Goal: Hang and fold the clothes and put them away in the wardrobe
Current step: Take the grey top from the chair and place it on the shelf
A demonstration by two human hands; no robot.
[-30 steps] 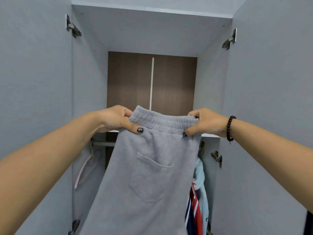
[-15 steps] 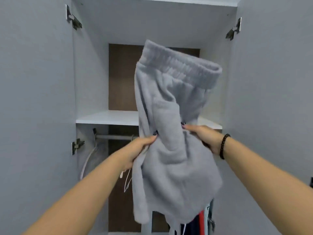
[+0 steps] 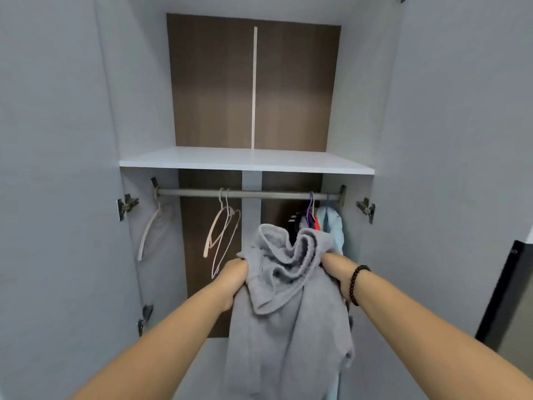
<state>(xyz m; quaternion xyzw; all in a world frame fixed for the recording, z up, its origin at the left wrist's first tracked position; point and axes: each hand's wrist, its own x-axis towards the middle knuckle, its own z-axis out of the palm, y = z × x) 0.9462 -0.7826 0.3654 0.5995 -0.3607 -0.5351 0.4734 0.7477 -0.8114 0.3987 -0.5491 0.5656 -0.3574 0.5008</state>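
While both hands grip the grey sweatpants [image 3: 288, 313], I see them held bunched in front of the open wardrobe [image 3: 86, 140], at about 6 o'clock in the head view.
Left hand [image 3: 233, 281] has fingers curled into the fabric on its 9 o'clock edge; right hand [image 3: 336, 269], black bead bracelet [image 3: 356, 284] on the wrist, clamps the 3 o'clock edge. Waistband is crumpled up between the hands, the rest hangs down out of frame. White shelf [image 3: 245, 160] sits at 12 o'clock above the pants, rail [image 3: 248, 194] just under it. Pale empty hangers [image 3: 222, 235] hang at 10 o'clock; hung clothes [image 3: 331, 223] at 1 o'clock, just behind the pants.
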